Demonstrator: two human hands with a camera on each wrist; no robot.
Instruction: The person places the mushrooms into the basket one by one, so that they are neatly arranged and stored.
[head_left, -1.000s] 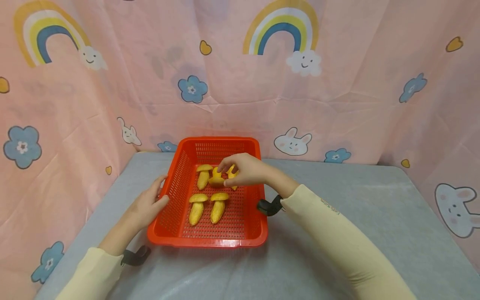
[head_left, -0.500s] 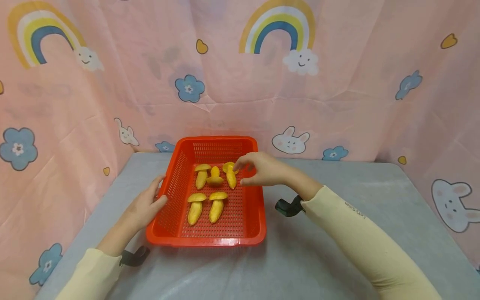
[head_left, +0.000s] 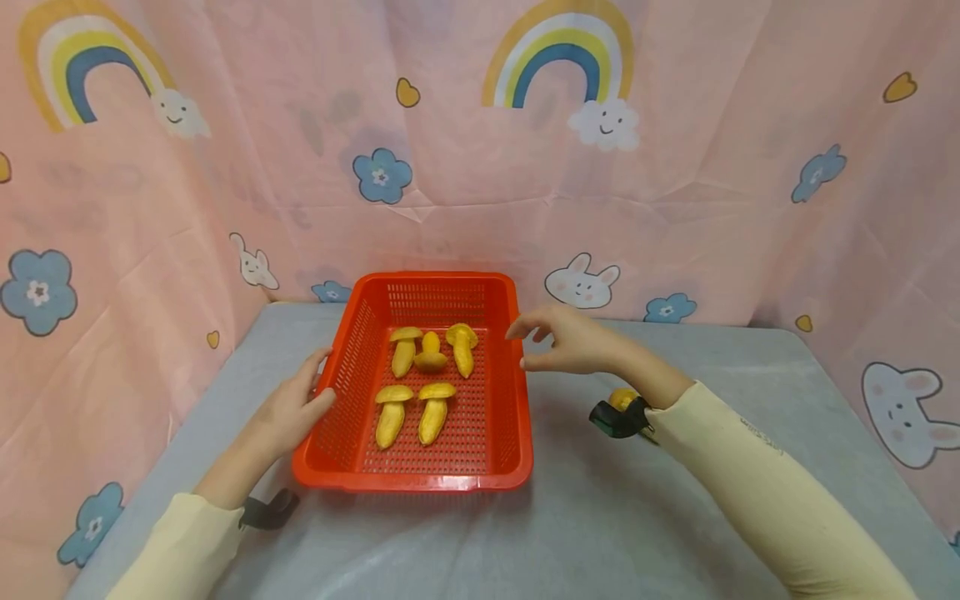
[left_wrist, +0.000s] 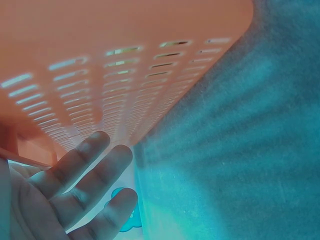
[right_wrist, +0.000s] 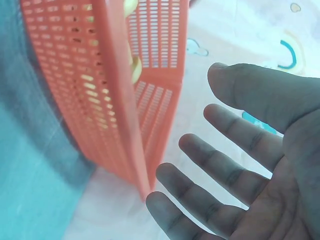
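Note:
A red plastic basket holds several yellow toy mushrooms, with two lying in front and the others behind them. My left hand is at the basket's left rim; in the left wrist view its fingers extend loosely along the outside of the slotted wall. Over the right rim hovers my right hand, fingers spread and slightly bent, with nothing in them. The right wrist view shows its palm and fingers apart from the basket wall.
On the grey table to the right lies another yellow piece, mostly hidden behind my right wrist camera. A pink patterned curtain encloses the back and sides of the table.
My right hand has moved from above the mushrooms rightward to the basket's right rim, uncovering the back-right mushroom. The yellow piece on the table has come into view. My left hand has stayed put.

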